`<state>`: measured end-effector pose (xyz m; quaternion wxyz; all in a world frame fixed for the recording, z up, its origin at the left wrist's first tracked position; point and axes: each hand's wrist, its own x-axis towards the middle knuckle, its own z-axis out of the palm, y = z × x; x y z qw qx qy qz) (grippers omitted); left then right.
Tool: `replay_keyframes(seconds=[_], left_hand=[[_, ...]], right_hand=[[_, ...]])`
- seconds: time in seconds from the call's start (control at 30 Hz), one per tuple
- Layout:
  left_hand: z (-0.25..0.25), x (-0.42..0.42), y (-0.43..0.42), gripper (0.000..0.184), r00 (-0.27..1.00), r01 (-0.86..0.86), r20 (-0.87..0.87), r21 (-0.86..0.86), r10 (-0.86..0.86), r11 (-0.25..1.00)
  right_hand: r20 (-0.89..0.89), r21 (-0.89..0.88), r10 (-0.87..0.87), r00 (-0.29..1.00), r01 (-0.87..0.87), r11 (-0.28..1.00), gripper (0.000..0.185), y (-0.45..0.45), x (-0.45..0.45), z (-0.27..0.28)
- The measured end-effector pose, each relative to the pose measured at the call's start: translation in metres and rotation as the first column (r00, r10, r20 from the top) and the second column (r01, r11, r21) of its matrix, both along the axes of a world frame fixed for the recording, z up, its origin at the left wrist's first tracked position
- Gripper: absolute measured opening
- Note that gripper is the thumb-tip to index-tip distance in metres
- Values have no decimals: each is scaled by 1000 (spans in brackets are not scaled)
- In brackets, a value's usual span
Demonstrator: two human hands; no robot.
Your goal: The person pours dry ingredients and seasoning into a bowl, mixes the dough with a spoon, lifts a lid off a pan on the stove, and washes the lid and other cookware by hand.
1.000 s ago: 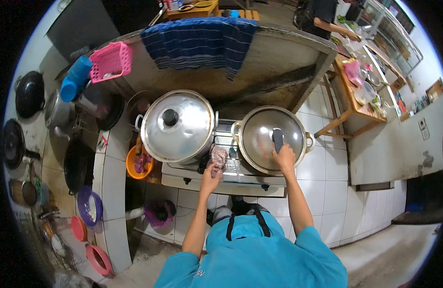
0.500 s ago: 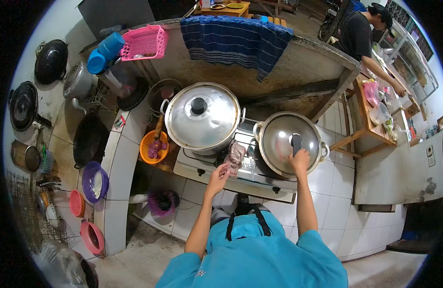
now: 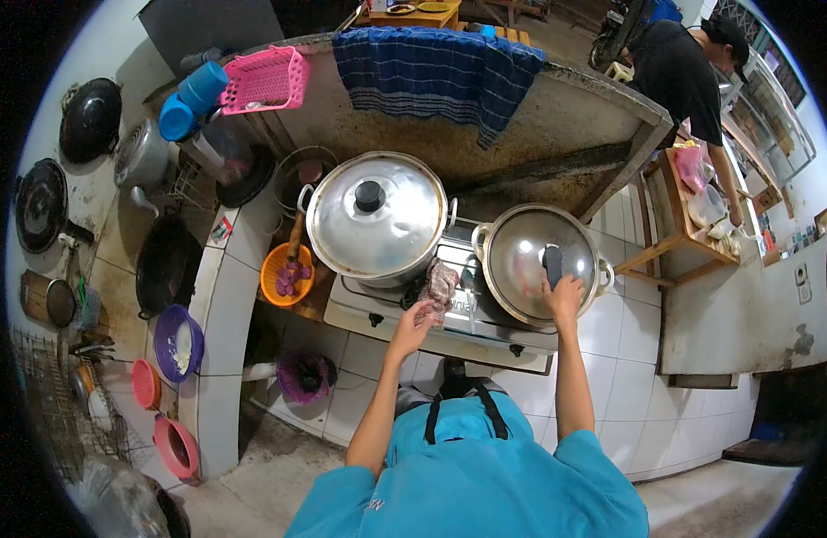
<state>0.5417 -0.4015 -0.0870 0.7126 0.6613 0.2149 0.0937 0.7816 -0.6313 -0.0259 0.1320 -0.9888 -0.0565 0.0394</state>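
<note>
My left hand (image 3: pixel 413 330) pinches the lower edge of a checkered cloth (image 3: pixel 441 283), which lies at the front of the gas stove (image 3: pixel 377 316) between two pots. Covering the right-hand pan is a glass lid (image 3: pixel 518 260) with a metal rim and an upright black handle (image 3: pixel 552 265). The fingers of my right hand (image 3: pixel 565 298) are closed at the lower end of that handle. To the left, a large aluminium pot (image 3: pixel 328 235) stands on the stove under a metal lid (image 3: pixel 404 202) with a round black knob.
An orange basket (image 3: pixel 272 280) with shallots sits left of the stove. Behind it, a blue striped towel (image 3: pixel 436 76) hangs over a low wall. Bowls, including a purple one (image 3: pixel 198 334), and woks line the left side. Another person (image 3: pixel 682 76) bends over a wooden table at right.
My right hand has shifted slightly at the lid handle, and the lid still covers the pan. My left hand stays at the cloth. The other person leans further over the table.
</note>
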Motion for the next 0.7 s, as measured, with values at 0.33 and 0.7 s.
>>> replay_keyframes(seconds=[0.33, 0.7], left_hand=[[-1, 15, -34, 33, 981, -186, 59, -25, 187, 982], [53, -24, -160, 33, 810, -556, 182, -64, 558, 829]], right_hand=[[429, 306, 264, 864, -414, 857, 36, 18, 20, 39], [504, 608, 560, 658, -731, 311, 18, 30, -11, 64]])
